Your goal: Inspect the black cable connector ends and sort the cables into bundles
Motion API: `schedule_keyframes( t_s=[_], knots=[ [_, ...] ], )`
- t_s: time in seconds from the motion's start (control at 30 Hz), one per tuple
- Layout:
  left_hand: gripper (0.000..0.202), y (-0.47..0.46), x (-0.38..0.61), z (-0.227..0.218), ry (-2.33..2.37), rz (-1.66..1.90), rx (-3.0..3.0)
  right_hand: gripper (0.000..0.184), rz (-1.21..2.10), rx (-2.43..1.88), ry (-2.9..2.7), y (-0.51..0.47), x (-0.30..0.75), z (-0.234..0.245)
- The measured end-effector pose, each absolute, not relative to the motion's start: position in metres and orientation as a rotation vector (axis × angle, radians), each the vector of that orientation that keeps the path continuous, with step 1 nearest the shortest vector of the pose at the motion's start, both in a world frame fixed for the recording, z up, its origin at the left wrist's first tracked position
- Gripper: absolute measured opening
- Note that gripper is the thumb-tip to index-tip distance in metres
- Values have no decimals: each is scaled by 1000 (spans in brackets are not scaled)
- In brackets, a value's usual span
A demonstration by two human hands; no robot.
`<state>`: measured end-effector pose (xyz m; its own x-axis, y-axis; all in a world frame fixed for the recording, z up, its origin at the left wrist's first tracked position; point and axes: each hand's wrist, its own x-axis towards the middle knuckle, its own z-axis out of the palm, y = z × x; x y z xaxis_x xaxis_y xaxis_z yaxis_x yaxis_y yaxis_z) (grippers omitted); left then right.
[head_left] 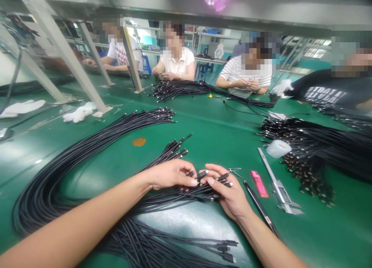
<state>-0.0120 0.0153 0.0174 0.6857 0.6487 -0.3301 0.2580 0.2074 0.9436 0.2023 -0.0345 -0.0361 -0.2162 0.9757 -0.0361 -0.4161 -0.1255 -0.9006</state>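
My left hand (173, 175) is closed, thumb and fingers pinching a black cable just behind its metal-tipped connector (202, 175). Facing it, my right hand (229, 192) curls around the plug ends of several more black cables (186, 194), its thumb resting over them. Those cables run left under my left forearm. Beneath my hands, a second group of cable ends (228, 255) lies spread on the green table (221, 225). Beyond my left hand, more connectors (174, 148) point away from me. A long cable bundle (43, 171) curves around the left side.
Right of my hand lie a black pen (260, 206), a pink cutter (259, 184), a caliper (277, 184) and a white roll (278, 148). Cable piles (316, 144) fill the right side. White gloves (80, 112) lie by metal posts (65, 51). Several co-workers sit opposite.
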Motion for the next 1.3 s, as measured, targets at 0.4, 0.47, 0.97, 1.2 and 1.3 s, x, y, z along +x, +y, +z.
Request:
schedule_keyframes(
  t_s=[0.4, 0.47, 0.97, 1.2, 1.3],
  knots=[
    [28, 14, -12, 15, 747, 332, 1387, 40, 1587, -829, -985, -35, 201, -35],
    [27, 14, -13, 16, 749, 325, 1380, 40, 1597, -799, -999, -35, 201, -35],
    [32, 25, -27, 19, 956, 263, 1593, 29, 1557, -888, -1021, -36, 204, -38],
    [42, 26, -24, 14, 968, 311, 1407, 30, 1566, -863, -1029, -35, 206, -39],
    [43, 25, -24, 13, 944, 355, 1289, 30, 1576, -840, -1037, -35, 206, -39]
  ],
)
